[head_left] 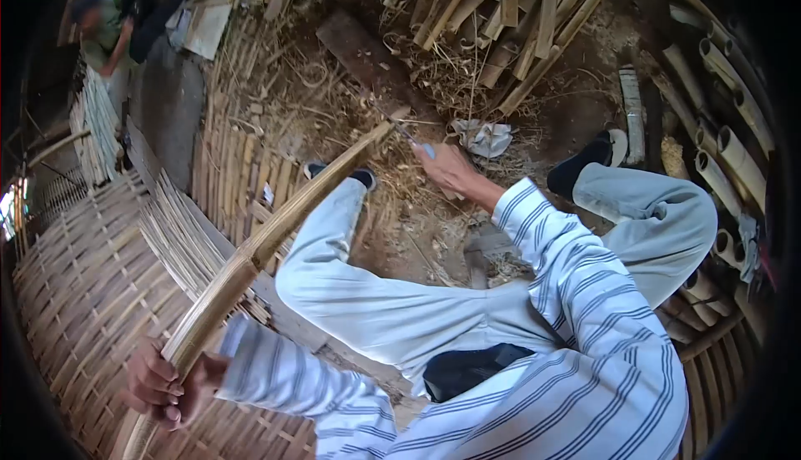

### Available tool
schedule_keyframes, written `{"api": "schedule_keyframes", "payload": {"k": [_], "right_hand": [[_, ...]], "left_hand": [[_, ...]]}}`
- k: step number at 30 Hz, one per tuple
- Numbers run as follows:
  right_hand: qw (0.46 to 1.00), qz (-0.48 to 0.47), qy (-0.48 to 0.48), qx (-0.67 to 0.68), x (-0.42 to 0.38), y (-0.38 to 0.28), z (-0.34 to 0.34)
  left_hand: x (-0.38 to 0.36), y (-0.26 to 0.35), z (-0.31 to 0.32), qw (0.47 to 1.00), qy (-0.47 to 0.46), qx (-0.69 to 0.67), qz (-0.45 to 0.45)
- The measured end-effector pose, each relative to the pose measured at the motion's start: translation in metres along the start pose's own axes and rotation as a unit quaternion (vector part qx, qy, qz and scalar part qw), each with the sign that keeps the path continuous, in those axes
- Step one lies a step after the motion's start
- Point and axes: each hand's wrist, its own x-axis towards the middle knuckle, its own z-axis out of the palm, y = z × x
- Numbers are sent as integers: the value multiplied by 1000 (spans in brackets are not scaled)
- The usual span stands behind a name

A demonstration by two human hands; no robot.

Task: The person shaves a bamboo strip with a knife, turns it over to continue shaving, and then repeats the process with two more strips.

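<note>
Woven bamboo mats (92,293) and split poles (492,17) cover the workshop floor. Left hand (163,385) is closed around a long bamboo strip (267,239); right hand (446,168) grips a knife (410,136) at its far tip. Splitting seems only beginning.

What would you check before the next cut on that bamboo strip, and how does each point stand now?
1. Left hand has a firm grip on the bamboo strip: ok, fingers wrapped round its near end.
2. Right hand holds the knife: ok, blade is at the strip's far tip.
3. Left hand away from the blade: ok, at the opposite end.
4. Legs clear of the blade: cannot tell, the left foot lies close below the tip.
5. Blade edge direction: cannot tell, too small.
6. Other person at a distance: ok, far off at the upper left.
</note>
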Motion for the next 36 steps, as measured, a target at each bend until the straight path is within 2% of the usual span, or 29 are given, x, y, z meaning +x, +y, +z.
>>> {"api": "schedule_keyframes", "payload": {"k": [2, 3, 6, 7, 9, 12, 15, 18, 21, 24, 27, 29, 31, 32, 34, 36], "right_hand": [[998, -33, -47, 8, -21, -36, -14], [996, -56, -37, 51, -33, -48, -10], [982, -185, 19, 1, -50, -68, 4], [990, -134, 2, 46, -44, -53, 14], [980, -126, 150, 46, -6, 7, 33], [993, 103, 39, 35, 17, 58, 5], [995, -79, 61, 26, -20, 3, 8], [991, -121, -59, -1, -54, -72, -10], [992, -124, 4, 29, -40, -47, 0], [995, 68, -35, 61, -13, -4, -20], [999, -42, 24, 5, -29, 7, -11], [998, -50, -40, 8, -58, -36, -14], [994, -95, -55, -28, -64, -59, -30], [995, -85, -34, -29, -62, -52, -28], [997, -69, 16, -30, -42, -24, -23], [1000, -18, 12, -8, -24, 7, -16]], "left_hand": [[3, -6, 1, 997, -25, -70, 8], [7, -15, 6, 995, -42, -94, 11], [9, -19, 6, 993, -53, -103, 7], [8, -20, 6, 993, -58, -107, 5], [9, -14, 2, 994, -73, -84, 10], [8, -21, 13, 991, -65, -116, 20], [7, -34, 16, 982, -99, -157, 42], [9, -34, 18, 971, -133, -195, 21], [4, -35, 20, 958, -189, -214, 4], [3, -35, 25, 926, -278, -250, -51], [8, -46, 26, 908, -308, -281, -41], [12, -52, 32, 888, -331, -313, -69], [14, -62, 31, 855, -360, -366, -70], [14, -61, 33, 839, -371, -390, -73], [15, -60, 38, 854, -366, -362, -76], [17, -61, 43, 868, -359, -338, -61]]}}
